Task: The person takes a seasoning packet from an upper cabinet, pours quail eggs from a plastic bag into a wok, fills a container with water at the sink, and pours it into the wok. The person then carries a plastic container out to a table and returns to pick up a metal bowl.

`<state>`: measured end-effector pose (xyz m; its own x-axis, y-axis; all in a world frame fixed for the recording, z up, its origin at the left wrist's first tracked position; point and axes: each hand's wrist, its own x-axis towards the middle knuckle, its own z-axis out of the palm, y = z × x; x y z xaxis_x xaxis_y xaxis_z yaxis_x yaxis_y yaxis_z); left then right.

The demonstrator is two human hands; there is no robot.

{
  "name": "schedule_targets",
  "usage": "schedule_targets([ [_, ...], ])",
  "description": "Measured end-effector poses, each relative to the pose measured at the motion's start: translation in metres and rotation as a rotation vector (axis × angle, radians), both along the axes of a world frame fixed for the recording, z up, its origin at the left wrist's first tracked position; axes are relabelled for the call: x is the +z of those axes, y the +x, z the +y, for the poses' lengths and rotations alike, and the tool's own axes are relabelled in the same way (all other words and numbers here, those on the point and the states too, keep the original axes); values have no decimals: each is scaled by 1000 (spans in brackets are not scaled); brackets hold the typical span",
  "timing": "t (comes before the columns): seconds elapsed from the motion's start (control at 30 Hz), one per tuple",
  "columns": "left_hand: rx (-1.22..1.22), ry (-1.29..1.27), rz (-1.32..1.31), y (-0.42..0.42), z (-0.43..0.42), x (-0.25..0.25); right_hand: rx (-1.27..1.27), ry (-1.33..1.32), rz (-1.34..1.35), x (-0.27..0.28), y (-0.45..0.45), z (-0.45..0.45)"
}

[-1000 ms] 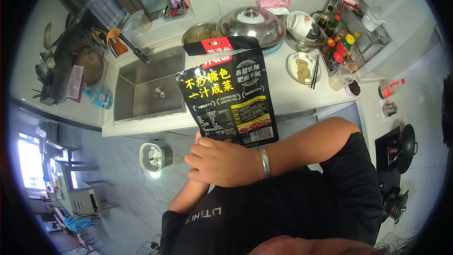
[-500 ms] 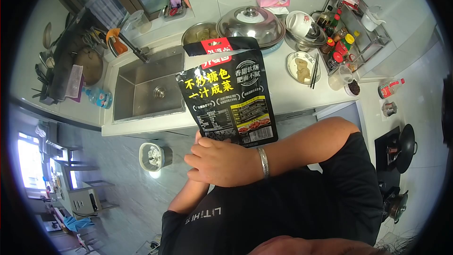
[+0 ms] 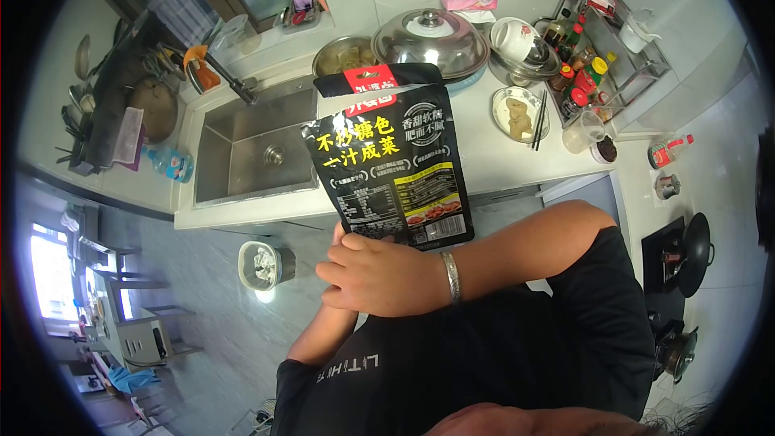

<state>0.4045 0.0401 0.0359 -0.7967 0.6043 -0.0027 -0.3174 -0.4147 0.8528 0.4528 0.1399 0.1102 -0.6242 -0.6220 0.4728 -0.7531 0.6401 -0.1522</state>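
Observation:
A black sauce pouch (image 3: 379, 169) with yellow and white lettering stands upright in front of me, its lower end at my hands. Its top strip (image 3: 404, 76) is parted from the body on the left and still seems joined at the right edge. My right hand (image 3: 379, 274), a silver bracelet at the wrist, is closed at the pouch's bottom edge, fingers curled over my left hand. Of my left hand (image 3: 338, 234) only a little shows by the pouch's lower left corner; it seems closed on the pouch. The bottom end is hidden.
Behind the pouch lie a steel sink (image 3: 258, 153), a domed lid (image 3: 432, 44) and a metal bowl (image 3: 335, 52). Sliced food sits on a plate (image 3: 504, 125) beside chopsticks (image 3: 539, 121). Bottles (image 3: 593, 73) crowd a rack. A bin (image 3: 262, 266) stands on the floor.

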Motion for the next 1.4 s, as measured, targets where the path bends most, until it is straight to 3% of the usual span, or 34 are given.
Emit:
schedule_targets([
  [1.4,-1,-9,-12,2,-1,-2,-86,40,2,0,4,-2],
])
